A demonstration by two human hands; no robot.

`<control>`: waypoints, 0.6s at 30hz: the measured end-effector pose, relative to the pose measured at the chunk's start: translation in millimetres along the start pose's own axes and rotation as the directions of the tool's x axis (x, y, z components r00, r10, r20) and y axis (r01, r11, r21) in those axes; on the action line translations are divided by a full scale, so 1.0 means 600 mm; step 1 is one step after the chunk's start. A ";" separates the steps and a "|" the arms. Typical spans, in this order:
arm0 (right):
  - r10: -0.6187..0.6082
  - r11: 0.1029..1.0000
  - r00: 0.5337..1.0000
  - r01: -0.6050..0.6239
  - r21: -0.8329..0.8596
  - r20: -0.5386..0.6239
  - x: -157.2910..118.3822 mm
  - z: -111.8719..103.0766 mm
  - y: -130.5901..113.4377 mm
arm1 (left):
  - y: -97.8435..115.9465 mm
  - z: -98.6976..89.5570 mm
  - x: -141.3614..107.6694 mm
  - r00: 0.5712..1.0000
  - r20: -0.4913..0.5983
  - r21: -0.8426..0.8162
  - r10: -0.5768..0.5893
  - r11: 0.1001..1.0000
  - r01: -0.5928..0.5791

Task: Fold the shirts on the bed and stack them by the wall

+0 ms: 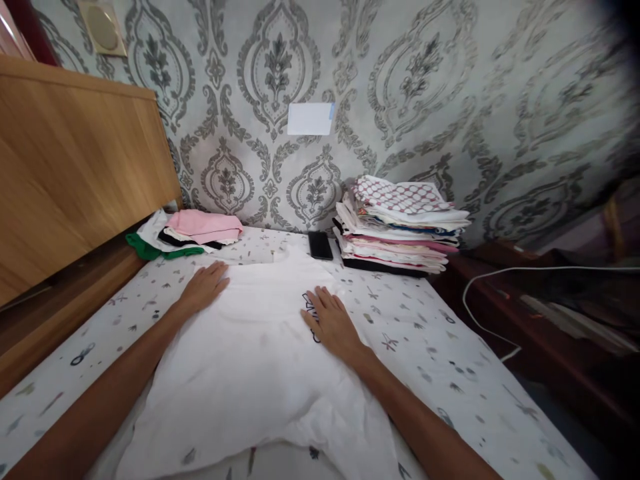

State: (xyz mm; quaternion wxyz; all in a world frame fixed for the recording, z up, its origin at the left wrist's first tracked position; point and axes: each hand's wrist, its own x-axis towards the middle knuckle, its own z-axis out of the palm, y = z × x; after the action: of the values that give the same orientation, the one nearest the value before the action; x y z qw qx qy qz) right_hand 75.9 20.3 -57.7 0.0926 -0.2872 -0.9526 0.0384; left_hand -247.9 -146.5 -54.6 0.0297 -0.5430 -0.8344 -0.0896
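Observation:
A white T-shirt [245, 367] lies spread out on the patterned bedsheet [420, 373], its hem toward me and a little rumpled at the lower right. Dark lettering shows on its right side, partly covered by my fingers. My left hand [203, 288] rests flat at the shirt's upper left edge, fingers stretched out. On the upper right part, over the lettering, my right hand [330, 321] lies with its fingers spread. Neither hand grips the cloth.
Against the wall stands a tall stack of folded clothes [400, 227], with a black phone [320, 245] beside it. A smaller pile of pink, white, black and green clothes [203, 227] lies near the wooden cabinet [80, 173]. A white cable [480, 320] hangs at the right.

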 end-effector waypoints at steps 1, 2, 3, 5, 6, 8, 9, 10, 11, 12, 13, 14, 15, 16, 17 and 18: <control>0.007 1.000 1.000 -0.007 -0.002 0.000 -0.002 0.000 -0.001 | 0.000 -0.001 0.000 1.000 0.002 0.002 0.001 1.000 -0.001; 0.012 1.000 1.000 -0.012 -0.002 -0.004 -0.003 -0.001 -0.002 | 0.001 -0.003 0.000 1.000 0.007 0.003 0.002 1.000 -0.002; 0.014 1.000 1.000 -0.014 0.000 -0.010 -0.002 -0.003 -0.002 | 0.002 -0.004 -0.001 1.000 0.015 0.002 0.003 1.000 -0.003; 0.005 1.000 0.999 -0.005 0.015 -0.033 0.010 -0.014 -0.003 | 0.004 -0.006 -0.002 1.000 0.028 -0.006 -0.001 1.000 0.001; 0.004 1.000 0.999 -0.002 0.031 -0.049 0.023 -0.022 -0.003 | 0.004 -0.006 -0.002 1.000 0.030 -0.010 -0.004 1.000 0.004; 0.044 0.993 0.997 -0.038 0.111 -0.056 0.067 -0.043 -0.001 | 0.004 -0.004 -0.001 1.000 0.028 -0.013 -0.009 1.000 0.009; 0.085 0.985 0.995 -0.077 0.157 -0.046 0.098 -0.054 0.001 | 0.003 -0.004 0.001 1.000 0.027 -0.013 -0.009 1.000 0.009; 0.153 0.961 0.988 -0.148 0.232 -0.001 0.134 -0.064 0.004 | 0.002 -0.004 0.002 1.000 0.027 -0.013 -0.006 1.000 0.007; 0.183 0.949 0.983 -0.184 0.257 0.027 0.173 -0.071 0.007 | 0.001 -0.005 0.005 1.000 0.028 -0.016 0.001 1.000 0.000; 0.218 0.938 0.975 -0.224 0.266 0.052 0.212 -0.076 0.012 | 0.000 -0.008 0.008 1.000 0.028 -0.021 0.011 1.000 -0.010; 0.258 0.922 0.962 -0.273 0.274 0.089 0.251 -0.077 0.016 | -0.002 -0.011 0.011 0.999 0.025 -0.028 0.022 0.999 -0.021; 0.295 0.902 0.944 -0.325 0.283 0.145 0.287 -0.075 0.020 | -0.004 -0.016 0.015 0.999 0.020 -0.035 0.030 0.999 -0.029; 0.331 0.877 0.920 -0.382 0.290 0.210 0.319 -0.071 0.025 | -0.006 -0.022 0.019 0.999 0.016 -0.040 0.034 0.999 -0.033; 0.366 0.849 0.890 -0.439 0.292 0.273 0.346 -0.064 0.028 | -0.009 -0.028 0.023 0.999 0.016 -0.038 0.032 0.999 -0.031; 0.395 0.821 0.858 -0.490 0.293 0.329 0.368 -0.057 0.032 | -0.012 -0.035 0.028 0.999 0.019 -0.030 0.027 0.999 -0.026; 0.419 0.793 0.828 -0.534 0.294 0.373 0.385 -0.049 0.035 | -0.016 -0.041 0.033 0.999 0.027 -0.015 0.019 1.000 -0.018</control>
State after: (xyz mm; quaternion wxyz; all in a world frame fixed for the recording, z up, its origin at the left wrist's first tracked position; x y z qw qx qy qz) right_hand -96.0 166.3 4.4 -0.0056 -0.4873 -0.8241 0.2888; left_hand -265.7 -136.8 -28.6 0.0153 -0.5521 -0.8290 -0.0881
